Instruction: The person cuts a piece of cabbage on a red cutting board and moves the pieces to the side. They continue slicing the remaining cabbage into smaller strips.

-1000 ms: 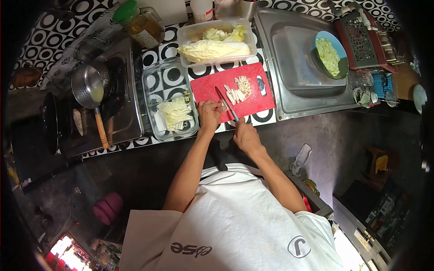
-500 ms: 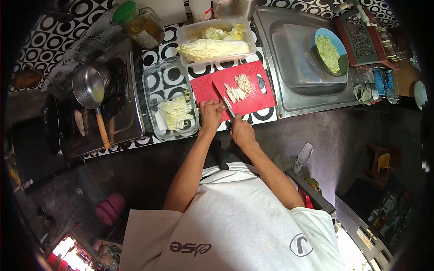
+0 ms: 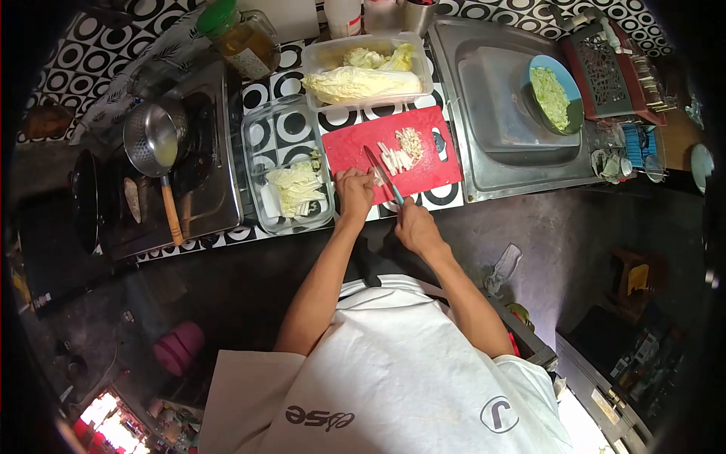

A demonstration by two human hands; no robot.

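Observation:
A red cutting board (image 3: 355, 144) lies on the patterned counter with a pile of cut white cabbage stems (image 3: 399, 157) on it. My left hand (image 3: 354, 192) presses down a piece of cabbage stem at the board's near edge. My right hand (image 3: 414, 225) grips the blue handle of a knife (image 3: 383, 175), whose blade slants over the board just right of my left fingers.
A glass dish (image 3: 261, 144) with cabbage leaves sits left of the board. Behind it stands a plastic tub (image 3: 420, 64) of napa cabbage. A steel sink (image 3: 491, 144) on the right holds a blue bowl (image 3: 538, 62) of shredded cabbage. A stove (image 3: 219, 189) with a saucepan (image 3: 144, 144) is at left.
The knife has gone up and down over the stems near my left fingers; my right hand shifted slightly. The left hand stays on the cabbage piece.

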